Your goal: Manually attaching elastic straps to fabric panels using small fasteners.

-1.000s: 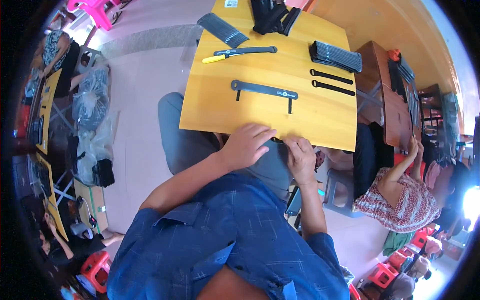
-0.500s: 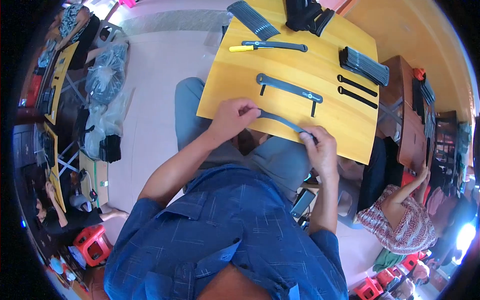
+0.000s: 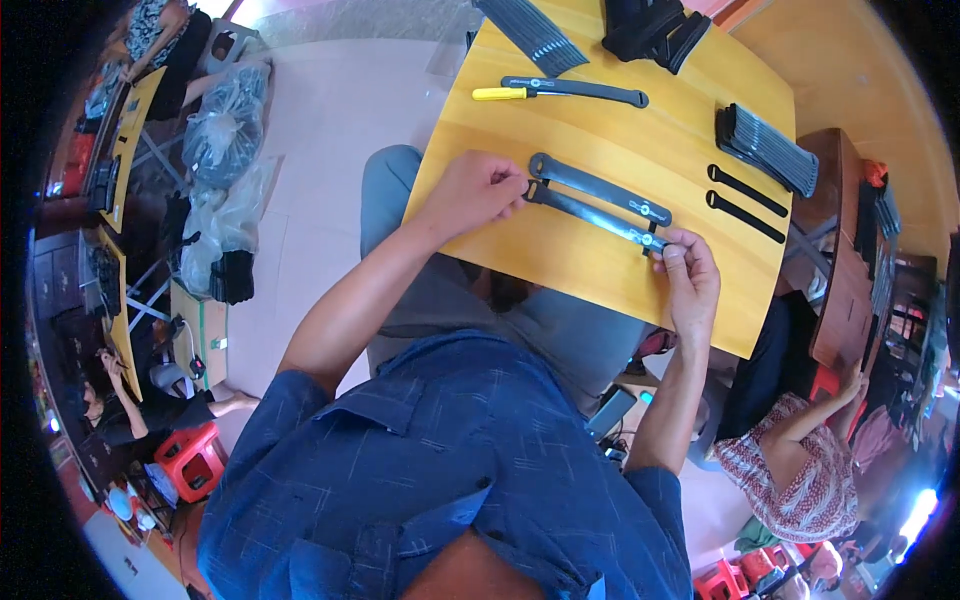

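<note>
My left hand (image 3: 478,196) pinches the slotted left end of a flat dark grey strap (image 3: 592,217) with a small printed mark near its other end. The fingers and thumb of my right hand (image 3: 692,275) close on that marked end. The strap is stretched between both hands at the near side of the yellow table (image 3: 560,255). Just beyond, and nearly parallel, lies a similar strap (image 3: 600,187). A short black strip (image 3: 650,243) shows near its right end, partly covered by the held strap.
A yellow-handled tool (image 3: 498,94) lies against another strap (image 3: 600,94). Stacks of straps sit at far left (image 3: 535,38) and right (image 3: 768,150), beside two narrow black looped straps (image 3: 746,190). A black bundle (image 3: 655,35) rests at the far edge. Other people sit at tables on both sides.
Both hands have carried the strap from the table's near edge up beside the lying strap. It was bowed with its face turned away; now it is straighter, with its mark showing.
</note>
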`<state>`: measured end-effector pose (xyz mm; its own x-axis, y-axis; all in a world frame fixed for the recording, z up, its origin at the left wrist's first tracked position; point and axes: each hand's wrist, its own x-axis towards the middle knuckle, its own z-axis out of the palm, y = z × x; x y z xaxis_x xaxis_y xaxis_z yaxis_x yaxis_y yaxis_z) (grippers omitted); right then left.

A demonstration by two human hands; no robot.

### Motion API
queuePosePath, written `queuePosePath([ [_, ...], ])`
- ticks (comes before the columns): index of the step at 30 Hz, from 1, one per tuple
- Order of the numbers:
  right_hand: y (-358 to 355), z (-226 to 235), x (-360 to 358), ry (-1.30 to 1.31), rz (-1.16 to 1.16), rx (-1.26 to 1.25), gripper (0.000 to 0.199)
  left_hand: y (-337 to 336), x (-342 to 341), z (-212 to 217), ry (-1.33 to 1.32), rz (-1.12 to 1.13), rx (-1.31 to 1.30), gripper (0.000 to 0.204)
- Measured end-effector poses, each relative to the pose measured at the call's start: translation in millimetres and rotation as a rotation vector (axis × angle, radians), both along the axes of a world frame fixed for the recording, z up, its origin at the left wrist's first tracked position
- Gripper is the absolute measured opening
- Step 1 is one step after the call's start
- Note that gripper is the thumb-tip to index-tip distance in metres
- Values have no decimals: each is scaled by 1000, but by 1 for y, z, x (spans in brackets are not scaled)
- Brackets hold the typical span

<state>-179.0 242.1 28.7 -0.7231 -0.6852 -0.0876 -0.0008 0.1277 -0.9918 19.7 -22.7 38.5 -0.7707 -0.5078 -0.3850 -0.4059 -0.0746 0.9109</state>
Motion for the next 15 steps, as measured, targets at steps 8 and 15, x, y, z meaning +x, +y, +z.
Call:
queuePosePath([
  [8,-9,-11,-19,-17,-58,102,13,-14,-16,-9,-52,-87,-468,20],
  [15,-14,-10,-27,-11,-64,155,14,-13,-23,-8,-64,-75,-473,18],
])
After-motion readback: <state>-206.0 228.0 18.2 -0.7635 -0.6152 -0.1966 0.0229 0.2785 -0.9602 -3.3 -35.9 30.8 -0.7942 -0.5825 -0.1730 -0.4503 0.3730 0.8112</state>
